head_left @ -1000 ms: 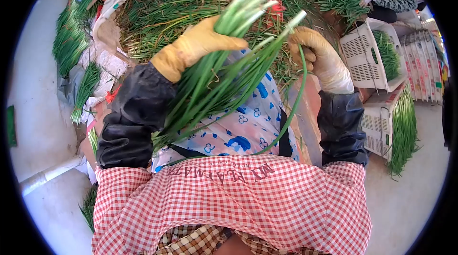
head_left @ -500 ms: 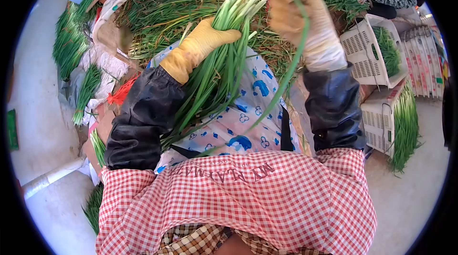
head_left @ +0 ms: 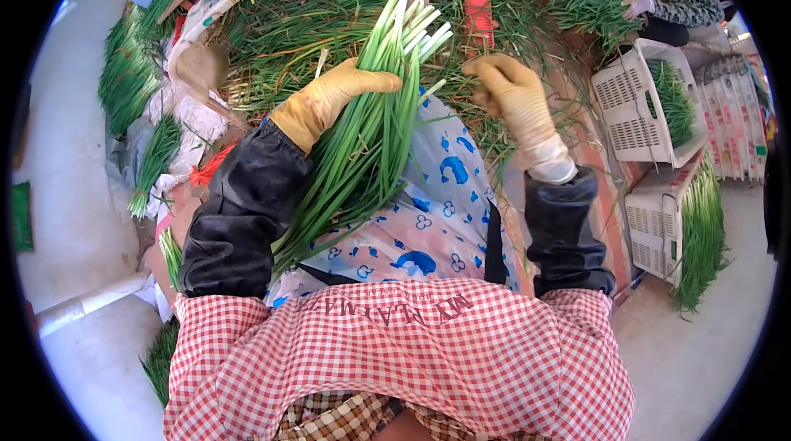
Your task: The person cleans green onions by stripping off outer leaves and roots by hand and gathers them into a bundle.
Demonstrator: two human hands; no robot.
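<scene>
A bundle of green stalks with white ends lies in the grip of my left hand, which wears a yellow glove. The white ends point up and away, and the leaves hang down over the blue-patterned plastic apron. To the right of the bundle, apart from it, is my right hand, also gloved. Its fingers are curled, and I cannot make out anything between them. Beyond my hands, loose stalks are spread over the work surface, with a red object among them.
At the right stand a white crate with greens inside and another crate with a bundle beside it. A co-worker's gloved hand touches greens at the upper right. More bundles lie at the left.
My right hand went up past the white ends with a long leaf, then came back down; that leaf no longer shows in it. My left hand still holds the bundle.
</scene>
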